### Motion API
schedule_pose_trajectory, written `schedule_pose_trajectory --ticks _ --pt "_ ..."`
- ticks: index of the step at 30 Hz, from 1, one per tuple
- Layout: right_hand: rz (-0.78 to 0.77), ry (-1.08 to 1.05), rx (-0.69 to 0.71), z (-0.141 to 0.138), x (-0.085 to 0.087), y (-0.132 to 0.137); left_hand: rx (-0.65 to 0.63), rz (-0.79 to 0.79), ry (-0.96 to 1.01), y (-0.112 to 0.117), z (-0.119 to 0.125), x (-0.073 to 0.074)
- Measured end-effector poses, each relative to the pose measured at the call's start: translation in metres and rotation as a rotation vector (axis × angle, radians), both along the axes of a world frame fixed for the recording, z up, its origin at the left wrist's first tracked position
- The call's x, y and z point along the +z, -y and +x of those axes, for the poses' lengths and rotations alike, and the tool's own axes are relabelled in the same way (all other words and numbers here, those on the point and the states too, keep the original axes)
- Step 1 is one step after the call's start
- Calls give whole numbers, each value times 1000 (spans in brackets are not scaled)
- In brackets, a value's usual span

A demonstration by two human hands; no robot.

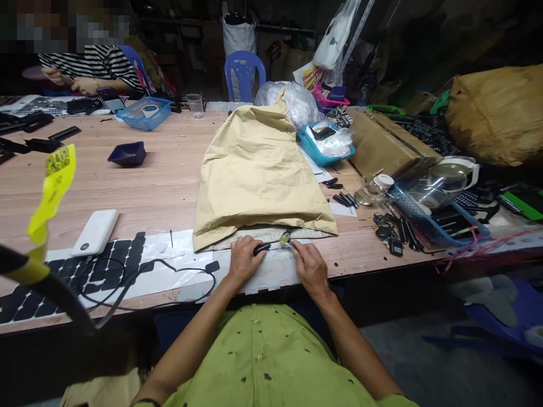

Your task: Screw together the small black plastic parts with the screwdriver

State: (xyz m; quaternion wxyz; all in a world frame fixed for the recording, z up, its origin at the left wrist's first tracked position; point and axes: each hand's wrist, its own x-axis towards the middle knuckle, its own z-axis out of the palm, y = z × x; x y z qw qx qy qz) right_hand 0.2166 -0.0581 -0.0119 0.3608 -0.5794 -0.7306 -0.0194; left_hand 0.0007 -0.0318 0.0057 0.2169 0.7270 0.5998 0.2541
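Observation:
At the table's near edge my left hand (246,261) is closed around a short, slim black piece (262,247); its exact kind cannot be made out. A thin dark line runs from that piece toward my right hand (311,268). The right fingers are pinched on a small, thin dark item with a yellow-green part (284,239) near its tip, too small to name. Both hands rest over a pale grey board or sheet (271,274). Just beyond them lies a large tan paper sack (258,169), its open end facing me and showing a silvery woven lining.
A white power bank (95,232) with a black cable lies left, by white sheets bearing black pieces (123,257). A yellow tag (51,192) hangs close to the camera. Rightward are a blue basket (439,217), a glass jar (373,189) and a cardboard box (388,144). Another person's striped sleeve (114,65) is far left.

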Motion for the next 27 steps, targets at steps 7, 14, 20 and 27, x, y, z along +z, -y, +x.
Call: schedule_pose_trajectory --ticks 7,14,20,27 --pt "-91 -193 173 -14 22 14 6 -38 37 0 0 1" --pt "-60 -159 199 -26 31 15 34 -111 54 -2 5 9" --pt "-86 -113 216 -30 30 15 55 -170 45 -2 9 17" --pt "-74 -202 310 -40 35 17 81 -177 85 1 10 22"
